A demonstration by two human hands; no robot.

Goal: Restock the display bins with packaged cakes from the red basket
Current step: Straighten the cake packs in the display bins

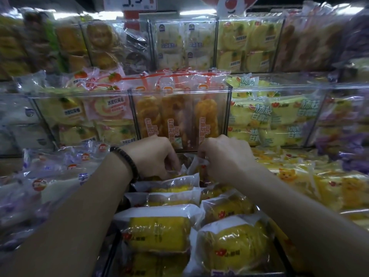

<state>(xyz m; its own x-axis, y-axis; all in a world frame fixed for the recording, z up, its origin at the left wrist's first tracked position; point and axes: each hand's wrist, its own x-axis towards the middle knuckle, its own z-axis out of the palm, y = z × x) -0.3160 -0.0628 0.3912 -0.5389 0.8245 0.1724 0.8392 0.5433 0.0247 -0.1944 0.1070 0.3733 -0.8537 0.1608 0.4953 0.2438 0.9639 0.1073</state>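
glossy clear plastic wraps the cakes (159, 230); bins (179, 90) are smooth transparent plastic.

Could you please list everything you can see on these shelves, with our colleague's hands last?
Yellow packaged cakes: about seven visible, yellow, bottom centre, below the hands.
Twisted bread packs: three, orange, upright in the clear middle bin.
Swirl roll packs: several, pink, middle shelf left.
Lettered packs: several, yellow with teal lettering, middle shelf right.
White bread packs: four, white, top shelf centre.
Purple-and-white packs: many, lower left.
Yellow packs with orange figure: many, lower right.
Price sign: one, white, top edge.
Beaded bracelet: one, dark, left wrist.
Left hand: one, fingers curled down among the cakes, grip hidden.
Right hand: one, pinches the wrapper of a far cake.
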